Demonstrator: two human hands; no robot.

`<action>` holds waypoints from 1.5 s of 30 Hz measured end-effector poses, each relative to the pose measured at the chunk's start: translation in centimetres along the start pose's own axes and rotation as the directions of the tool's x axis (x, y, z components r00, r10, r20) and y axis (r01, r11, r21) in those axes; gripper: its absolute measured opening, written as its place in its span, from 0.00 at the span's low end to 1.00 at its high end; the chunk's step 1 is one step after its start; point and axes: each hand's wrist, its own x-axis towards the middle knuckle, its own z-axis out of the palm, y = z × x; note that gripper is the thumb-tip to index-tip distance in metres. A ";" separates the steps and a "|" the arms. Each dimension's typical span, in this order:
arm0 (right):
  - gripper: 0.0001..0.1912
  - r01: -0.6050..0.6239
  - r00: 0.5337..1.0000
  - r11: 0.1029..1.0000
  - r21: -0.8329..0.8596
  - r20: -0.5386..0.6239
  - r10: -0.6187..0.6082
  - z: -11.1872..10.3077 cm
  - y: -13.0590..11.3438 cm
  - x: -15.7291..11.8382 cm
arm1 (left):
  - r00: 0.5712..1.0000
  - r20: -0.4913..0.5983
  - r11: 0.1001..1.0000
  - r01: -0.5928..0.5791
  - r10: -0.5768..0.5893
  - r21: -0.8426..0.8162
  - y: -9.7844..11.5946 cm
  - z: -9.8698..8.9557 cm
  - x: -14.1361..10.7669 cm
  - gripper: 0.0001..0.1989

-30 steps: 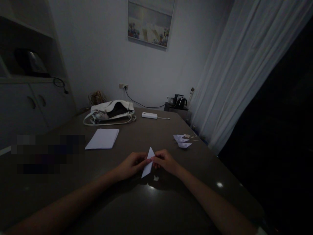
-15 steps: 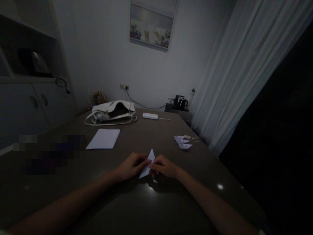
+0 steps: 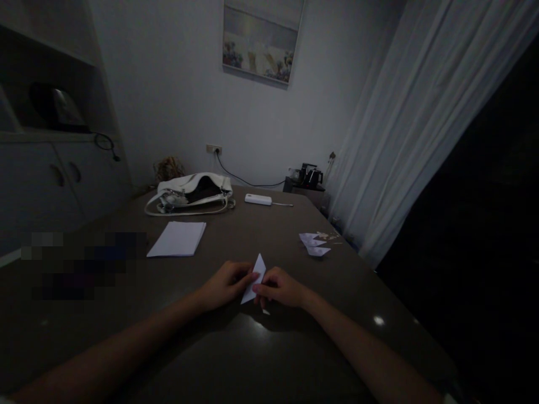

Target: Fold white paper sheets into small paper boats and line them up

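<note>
The left hand's [image 3: 226,286] far fingers were partly hidden behind the folded paper [image 3: 260,267], and the right hand [image 3: 284,287] covered part of its edge. A white scrap [image 3: 266,312] below was too small to identify, as were the pale bits [image 3: 325,235] near the bench's [image 3: 236,238] right side. Pixelated blocks masked whatever lay at left. Darkness hid the bag's [image 3: 194,180] inside. The top edge cut off the framed picture [image 3: 261,42]; both forearms ran out of view.

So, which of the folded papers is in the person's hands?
The slim, pointed folded paper, pinched between the left hand and right hand. The other folded papers lie grouped on the table to the right, untouched.
</note>
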 end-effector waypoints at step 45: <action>0.27 0.062 0.993 0.998 0.011 -0.104 -0.060 0.0 0.3 0.3 | 1.000 0.000 0.999 0.011 -0.011 -0.042 -0.9 0.1 0.0 0.20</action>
